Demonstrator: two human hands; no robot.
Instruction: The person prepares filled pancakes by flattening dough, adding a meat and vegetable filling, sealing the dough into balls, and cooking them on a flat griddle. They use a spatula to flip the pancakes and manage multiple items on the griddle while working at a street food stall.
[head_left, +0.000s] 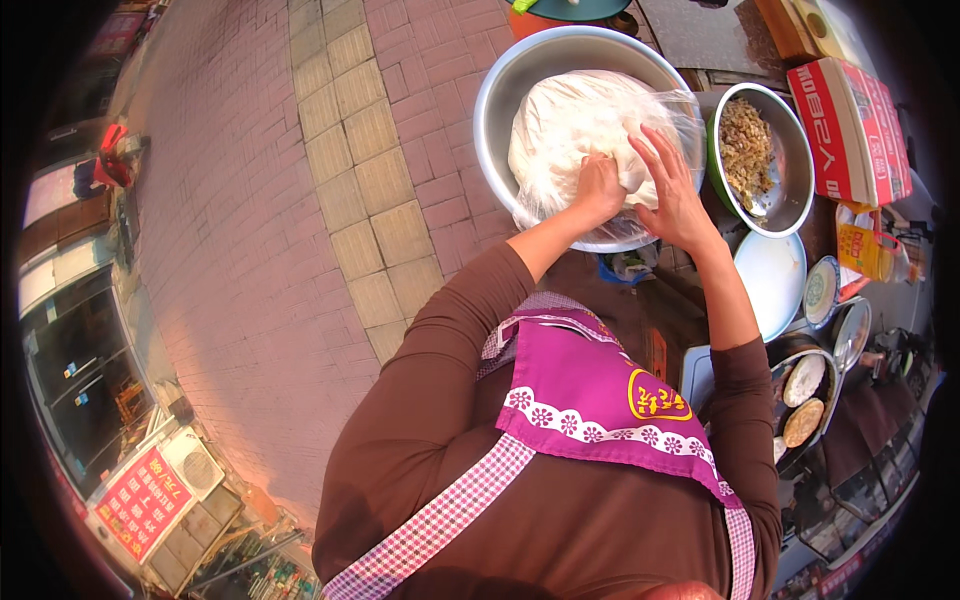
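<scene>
A large mass of white dough (562, 112) fills much of a wide metal basin (499, 90). Clear plastic film (679, 112) lies over part of it and bunches along the basin's near and right sides. My left hand (601, 186) is closed at the middle of the dough, and a small lump of dough bulges out beside its fingers. Close to its right, my right hand (671, 187) has its fingers spread against the film and the dough's right side. My left fingertips are hidden from view.
Right of the basin stands a green-sided bowl (799, 161) of chopped filling (744, 146) with a spoon. Nearer me are a white tray (772, 281), a patterned plate (821, 292) and a round pan with flatbreads (804, 421). A red-and-white carton (847, 131) sits beyond; brick paving (240, 187) extends left.
</scene>
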